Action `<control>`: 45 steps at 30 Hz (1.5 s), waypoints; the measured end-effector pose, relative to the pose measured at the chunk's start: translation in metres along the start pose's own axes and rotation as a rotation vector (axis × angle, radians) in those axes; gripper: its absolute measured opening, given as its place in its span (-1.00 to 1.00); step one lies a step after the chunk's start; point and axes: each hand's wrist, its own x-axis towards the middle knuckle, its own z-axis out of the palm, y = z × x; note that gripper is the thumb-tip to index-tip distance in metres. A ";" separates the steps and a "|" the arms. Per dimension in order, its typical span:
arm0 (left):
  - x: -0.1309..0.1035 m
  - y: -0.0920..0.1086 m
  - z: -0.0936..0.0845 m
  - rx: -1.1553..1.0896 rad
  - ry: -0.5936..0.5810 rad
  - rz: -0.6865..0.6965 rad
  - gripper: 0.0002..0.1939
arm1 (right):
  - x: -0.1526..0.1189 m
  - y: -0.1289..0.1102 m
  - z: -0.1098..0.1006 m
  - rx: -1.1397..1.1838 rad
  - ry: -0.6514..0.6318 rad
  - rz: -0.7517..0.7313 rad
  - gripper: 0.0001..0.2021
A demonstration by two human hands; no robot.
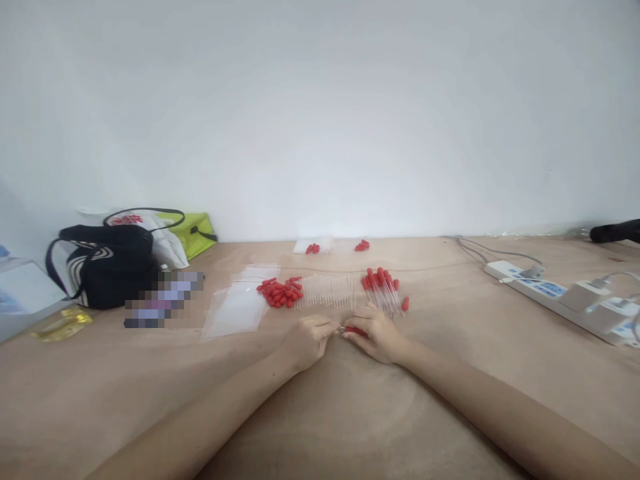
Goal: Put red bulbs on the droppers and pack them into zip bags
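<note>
Looking left to right from my seat, I see a yellow wrapper [65,325] near the bench's [150,413] left edge, then a black bag [120,263], with a white bag [170,248] and a green bag [200,233] behind it. A flat item [165,300], pixelated, lies in front. Clear sleeves [240,303] come next, touching or just beside a pile of red bulbs [280,293]; a row of thin tubes [327,292] runs on from the pile.

Nearer the bench's front edge, my left hand [310,341] has its thumb and fingers together at the clear end of a dropper [356,331]. The dropper's red part lies between the thumb and curled fingers of my right hand [377,337], which are clamped on it. The piece sits low over the bench; I can't tell if it touches the wood.

By the back edge are two small red clusters [313,249]. Past my right hand's fingers I have bulbed droppers [383,290], one loose bulb [405,304] and, toward the right edge, a power strip [530,283] with chargers [585,295].
</note>
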 end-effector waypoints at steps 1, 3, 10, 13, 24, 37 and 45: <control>0.000 0.000 0.000 -0.006 -0.005 -0.005 -0.74 | 0.001 0.000 0.000 0.011 -0.002 0.001 -0.84; 0.000 -0.001 0.001 -0.027 -0.010 -0.023 -0.75 | 0.001 0.000 -0.001 0.056 0.005 0.007 -0.84; -0.001 -0.001 0.002 -0.172 0.060 -0.143 -0.75 | 0.007 -0.003 -0.002 0.585 0.300 0.335 -0.81; -0.001 -0.001 -0.002 -0.199 0.045 -0.189 -0.65 | 0.013 0.004 -0.008 0.773 0.427 0.462 -0.76; 0.003 0.002 -0.009 -0.138 -0.035 -0.250 -0.74 | 0.031 0.095 -0.080 0.195 0.248 0.659 -0.74; 0.004 0.001 -0.007 -0.091 -0.062 -0.197 -0.76 | 0.034 0.105 -0.012 -0.253 0.367 0.713 -0.75; 0.005 0.002 -0.007 -0.048 -0.068 -0.201 -0.76 | 0.036 0.101 0.000 -0.239 0.330 0.656 -0.79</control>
